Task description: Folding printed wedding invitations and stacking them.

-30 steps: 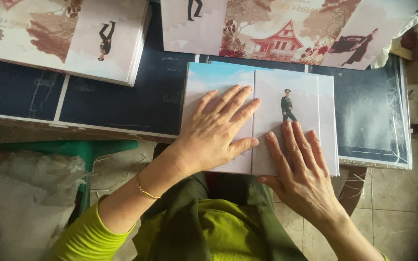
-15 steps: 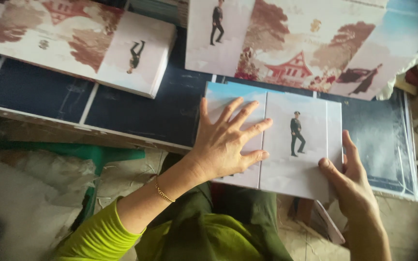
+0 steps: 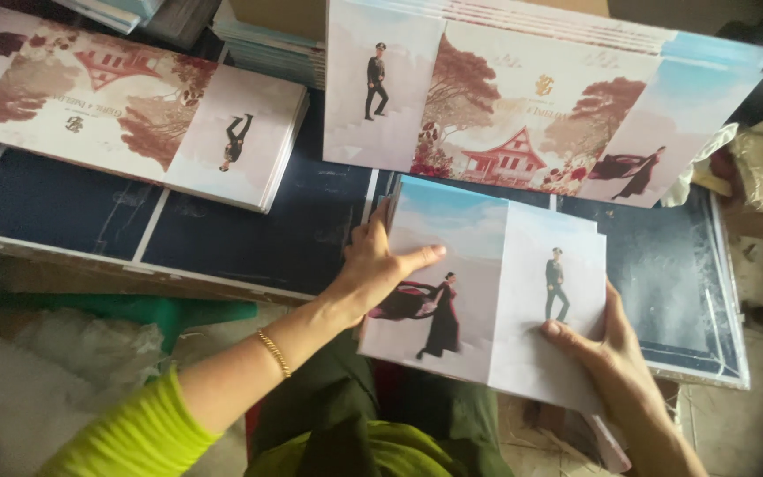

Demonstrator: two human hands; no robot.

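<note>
Dark blue tabletop [image 3: 249, 234], worn, with pale lines across it, carries two stacks of printed cards, and a person in a lime-green sleeve works at its near edge. Left hand [image 3: 380, 263] grips the left edge of a folded card [image 3: 487, 309]: thumb lies over the front panel, fingers curl behind, so it is closed on the card. Right hand [image 3: 607, 340] holds the lower right corner, thumb pressed on the front and fingers underneath, also closed on it. Card is lifted off the tabletop and tilted toward the person, half over the edge, above the lap. It shows two panels side by side with a vertical crease between them: a figure in a dark red dress on the left, a figure in dark uniform on the right. Right panel stands a little proud of the left, so my read is the fold is partly made, not pressed flat. Flat stack [image 3: 134, 115] sits far left, unfolded, with several sheets under it. Second stack [image 3: 523, 106] sits straight ahead, wide sheets fanned at the top edge. Judging by these stacks, most of the work is left; I see no separate pile of folded ones in view. Gold bracelet [image 3: 273, 352] on the left wrist.
</note>
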